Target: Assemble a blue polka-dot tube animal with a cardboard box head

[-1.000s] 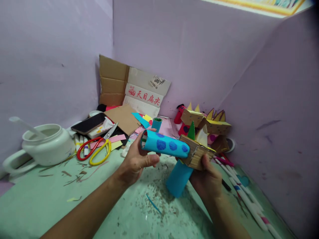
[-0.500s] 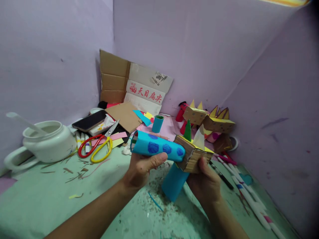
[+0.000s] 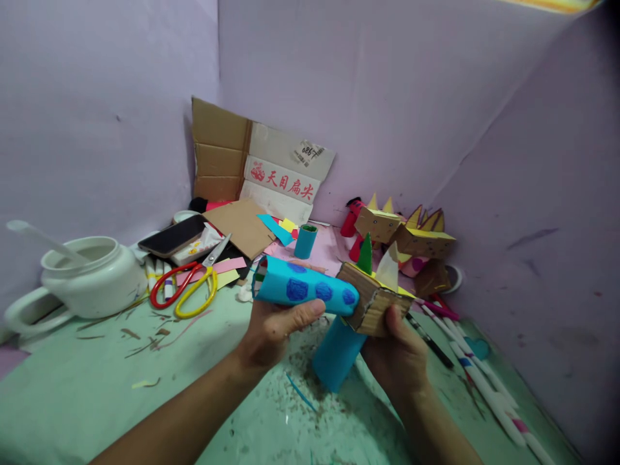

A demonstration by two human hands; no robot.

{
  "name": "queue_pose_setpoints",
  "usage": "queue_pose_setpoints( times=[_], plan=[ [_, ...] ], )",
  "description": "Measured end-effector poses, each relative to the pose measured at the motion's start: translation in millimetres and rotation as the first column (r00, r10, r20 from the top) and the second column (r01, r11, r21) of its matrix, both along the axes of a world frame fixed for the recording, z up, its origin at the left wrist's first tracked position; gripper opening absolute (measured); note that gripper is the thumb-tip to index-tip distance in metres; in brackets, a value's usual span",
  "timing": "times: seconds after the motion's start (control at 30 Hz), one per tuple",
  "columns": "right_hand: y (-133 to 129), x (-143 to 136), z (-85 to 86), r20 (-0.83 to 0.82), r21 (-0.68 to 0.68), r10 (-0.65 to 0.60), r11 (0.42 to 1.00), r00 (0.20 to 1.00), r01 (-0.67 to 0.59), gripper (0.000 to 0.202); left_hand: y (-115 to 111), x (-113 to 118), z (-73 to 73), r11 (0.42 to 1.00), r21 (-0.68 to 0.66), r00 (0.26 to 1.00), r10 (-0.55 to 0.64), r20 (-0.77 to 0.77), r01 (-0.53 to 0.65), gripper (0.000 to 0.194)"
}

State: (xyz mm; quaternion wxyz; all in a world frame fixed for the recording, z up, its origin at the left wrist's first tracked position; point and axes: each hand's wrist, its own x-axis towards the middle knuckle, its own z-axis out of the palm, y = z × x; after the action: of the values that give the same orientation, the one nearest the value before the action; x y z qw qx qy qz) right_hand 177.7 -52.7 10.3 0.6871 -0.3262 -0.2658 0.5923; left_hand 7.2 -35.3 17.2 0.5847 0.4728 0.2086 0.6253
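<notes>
While the left hand [image 3: 268, 332] grasps the spotted tube [image 3: 278, 281], the right hand [image 3: 400, 361] grips the box [image 3: 380, 313] at its end.

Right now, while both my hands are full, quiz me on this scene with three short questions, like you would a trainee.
1. What is the left hand holding? a) the scissors b) the spotted blue tube c) the phone
2. True or false: the short blue tube near the cardboard sheets is lying on its side.
3. Fill in the blank: on the cardboard box in the right hand, one spike is whitish and the other is ____.

Key: 1. b; 2. false, it stands upright; 3. green
</notes>
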Motion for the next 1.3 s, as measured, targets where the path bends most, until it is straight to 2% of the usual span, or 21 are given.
queue_pose_setpoints(
  times=[0.07,0.3,0.53,0.73,0.9,1.03,1.17,1.3],
  plan=[
    [-0.6,-0.4,-0.1,0.004,0.007,0.011,1.0,1.0,-0.011,0.034,-0.2,-0.8,-2.4,1.0,-0.009,1.0,0.004,-0.016,-0.004,0.028],
    [-2.8,-0.3,0.9,0.006,0.009,0.002,1.0,1.0,-0.002,0.039,-1.2,2.4,-8.5,0.999,-0.041,0.998,0.018,-0.059,-0.021,0.004],
    [-4.2,1.1,-0.6,0.018,-0.005,0.012,1.0,1.0,-0.012,0.046,-5.8,4.9,-5.3,0.997,-0.072,0.995,0.034,-0.089,-0.041,0.013],
    [-3.3,1.5,-0.9,0.012,-0.018,-0.015,1.0,1.0,0.015,0.05,-5.2,4.6,-3.2,1.0,0.017,0.994,0.018,-0.109,-0.016,0.015],
    [-4.3,2.0,-2.4,0.04,0.025,-0.009,1.0,0.999,0.008,0.051,-6.7,2.3,-0.6,0.999,-0.026,0.996,-0.027,-0.083,0.025,0.022],
    [-3.4,3.1,-4.0,0.079,0.053,-0.011,0.999,0.997,0.007,0.05,-6.7,2.0,0.9,1.0,-0.016,0.996,-0.014,-0.089,0.013,0.03],
    [1.1,6.8,-4.8,0.023,0.078,-0.077,0.994,0.997,0.075,0.047,-6.6,4.8,3.3,0.995,-0.018,0.992,-0.097,-0.086,0.096,0.037],
    [5.1,9.8,-6.2,-0.002,0.092,-0.073,0.993,0.997,0.073,0.047,-7.3,2.8,10.8,0.986,-0.038,0.987,-0.161,-0.003,0.16,0.047]
  ],
)
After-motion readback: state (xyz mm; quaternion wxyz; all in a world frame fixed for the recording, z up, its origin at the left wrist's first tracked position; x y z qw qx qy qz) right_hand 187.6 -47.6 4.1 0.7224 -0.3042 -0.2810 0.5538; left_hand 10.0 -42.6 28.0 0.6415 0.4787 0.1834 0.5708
